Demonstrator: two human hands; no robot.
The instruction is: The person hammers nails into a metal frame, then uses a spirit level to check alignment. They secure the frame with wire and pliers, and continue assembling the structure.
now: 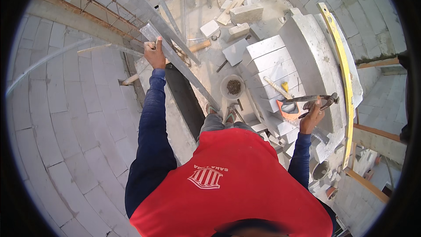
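My left hand [155, 53] reaches forward, its fingers closed round the upper part of a long grey metal bar [186, 71]. The bar slants down towards my feet. My right hand [312, 116] grips a pair of dark metal pincers [330, 101], held over a stack of pale blocks [272, 57]. On the blocks beside that hand lie a saw with an orange handle [289, 113], a wooden-handled tool [277, 87] and a small yellow object [285, 86]. A yellow spirit level [341, 61] leans along the block work to the right.
A white bucket [223, 88] holding small dark pieces stands ahead of my feet. Loose blocks [245, 14] and tools litter the floor ahead. A dark opening [182, 92] runs by my left foot. Block walls [70, 118] surround me, with rusty rebar [92, 6] at upper left.
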